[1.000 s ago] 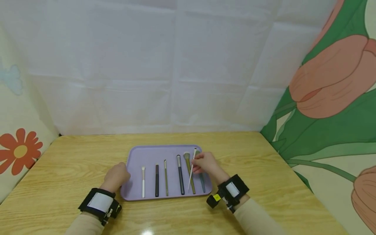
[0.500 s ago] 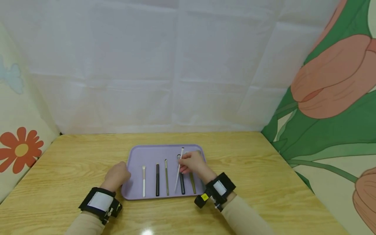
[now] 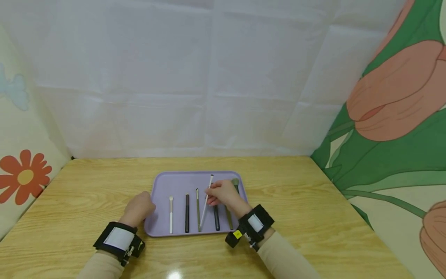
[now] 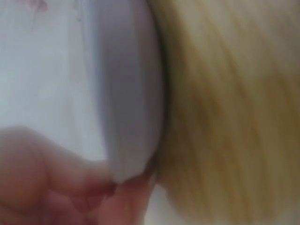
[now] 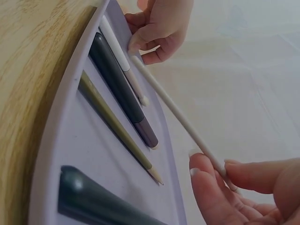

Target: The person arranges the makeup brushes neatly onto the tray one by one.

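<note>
On the table lies a shallow lilac tray. My left hand grips its left rim, thumb and finger pinching the edge in the left wrist view. My right hand pinches a thin white makeup brush by its upper part, dark tip upward, tilted above the tray. Its lower end is close to a slim olive brush; whether they touch I cannot tell. Left of that lie a black brush and a white brush. My right hand partly covers a dark brush and a thicker olive brush.
A green-headed brush lies at the tray's right side, mostly behind my right hand. The wooden table extends around the tray. A white cloth hangs behind it, with patterned panels to either side.
My right hand has carried the thin white brush leftward across the tray, from over the right-hand brushes to beside the slim olive one. My left hand stays at the rim.
</note>
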The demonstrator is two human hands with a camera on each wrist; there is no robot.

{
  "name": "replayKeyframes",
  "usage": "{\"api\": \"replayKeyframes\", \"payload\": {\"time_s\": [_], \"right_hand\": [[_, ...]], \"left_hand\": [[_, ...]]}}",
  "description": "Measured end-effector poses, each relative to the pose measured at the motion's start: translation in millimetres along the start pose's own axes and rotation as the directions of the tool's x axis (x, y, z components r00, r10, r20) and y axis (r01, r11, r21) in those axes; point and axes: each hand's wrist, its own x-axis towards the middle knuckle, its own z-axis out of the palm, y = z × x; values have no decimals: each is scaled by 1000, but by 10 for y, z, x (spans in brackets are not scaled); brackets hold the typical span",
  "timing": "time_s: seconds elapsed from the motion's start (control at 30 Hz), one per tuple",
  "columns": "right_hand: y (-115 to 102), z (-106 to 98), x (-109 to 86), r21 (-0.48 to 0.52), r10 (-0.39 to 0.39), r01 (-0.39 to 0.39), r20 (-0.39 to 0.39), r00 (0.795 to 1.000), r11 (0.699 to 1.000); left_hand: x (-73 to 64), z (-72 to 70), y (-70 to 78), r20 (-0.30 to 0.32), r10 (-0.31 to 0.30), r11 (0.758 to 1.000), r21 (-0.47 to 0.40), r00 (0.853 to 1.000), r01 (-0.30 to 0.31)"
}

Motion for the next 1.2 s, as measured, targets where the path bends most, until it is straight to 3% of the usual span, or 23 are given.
{"api": "replayKeyframes", "payload": {"time_s": [0.63,1.03,1.2], "right_hand": [[-58,269,45,23,-13,12,41,999,1000],[-121,567,79,17,-14,13,45,999,1000],[-126,715,86,70,-19,16,48,999,997]], "left_hand": [[-7,-4,17,8,-6,1000,-13,1000,6],[-27,-11,25,-2,9,1000,-10,1000,-9],[-41,-11,31,-4,12,1000,-21,1000,-12]]}}
